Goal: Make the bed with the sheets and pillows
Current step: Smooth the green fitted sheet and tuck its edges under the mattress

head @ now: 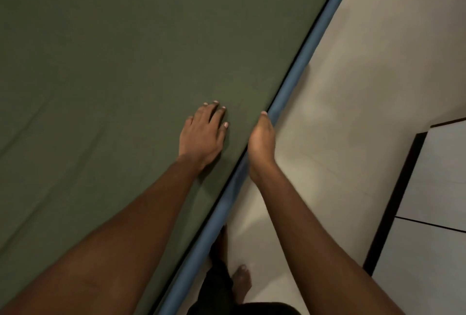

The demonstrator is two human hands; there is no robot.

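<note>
Sheet (126,62): dark green, stretched over the bed and filling the left and centre of the frame, mostly smooth, with faint creases running toward the lower left.
Floor (353,88): pale, taking the right side, a soft sheen across it.
Frame (297,85): a blue padded edge, running on a diagonal from the top right down to the bottom centre, right against the sheet's edge.
Cabinet (433,201): white panels with dark trim, lower right corner.
Left hand (203,134): there it is, flat on the sheet near the edge, palm down, fingers spread and loose, gripping nothing.
Right hand (262,140): at the seam where sheet meets frame, thumb up along the edge; the fingers drop out of sight over the side, so what they hold, if anything, cannot be told.
Foot (242,282): bare, on the floor at the bottom centre, just beside the frame.
</note>
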